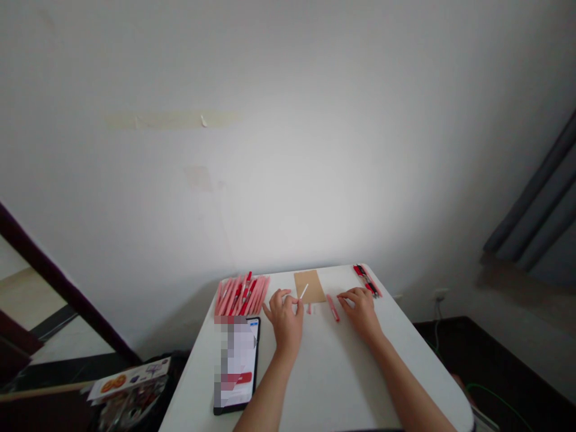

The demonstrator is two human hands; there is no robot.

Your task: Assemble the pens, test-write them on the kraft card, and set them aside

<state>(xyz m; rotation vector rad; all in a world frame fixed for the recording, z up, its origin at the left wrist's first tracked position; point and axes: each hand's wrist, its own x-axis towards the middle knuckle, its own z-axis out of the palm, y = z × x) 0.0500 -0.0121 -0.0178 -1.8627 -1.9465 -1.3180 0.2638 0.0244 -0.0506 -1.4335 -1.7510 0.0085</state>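
Observation:
A thin white stick (305,291) slants over the brown paper square (316,287), its lower end at the fingertips of my left hand (287,315). Those fingers are pinched on it. My right hand (360,305) is beside a pink pen-like piece (333,308) on the white table (324,384). Its thumb and fingers are bent together; whatever they hold, if anything, is too small to name. Small pink and clear bits (309,309) lie between the hands, just below the brown square.
Many pink and red pens (240,296) lie in a pile at the table's back left. A phone (238,366) lies in front of them. Red and black pens (366,281) are at the back right. The wall (292,150) rises behind the table.

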